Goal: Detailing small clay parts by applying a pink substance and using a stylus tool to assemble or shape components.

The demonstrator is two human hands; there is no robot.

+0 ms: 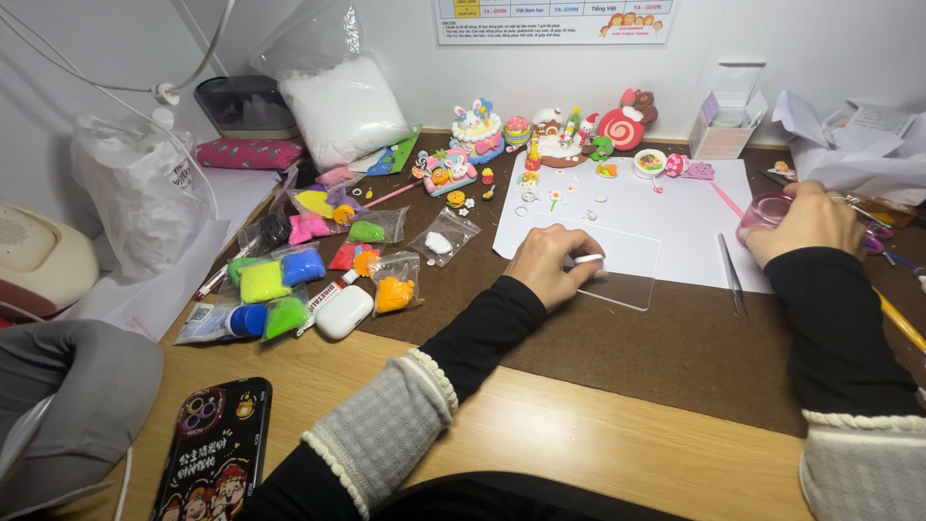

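Left hand (545, 265) pinching white clay roll (587, 259), right hand (808, 221) gripping pink cup (762, 214)

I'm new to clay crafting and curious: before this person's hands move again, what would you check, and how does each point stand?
1. Left hand holds a small white piece over the clear sheet: ok.
2. Right hand grips the pink cup: ok.
3. Cup contents: cannot tell.
4. Metal tweezers lie within reach between the hands: ok.
5. Clay bags are close to the left hand: ok.
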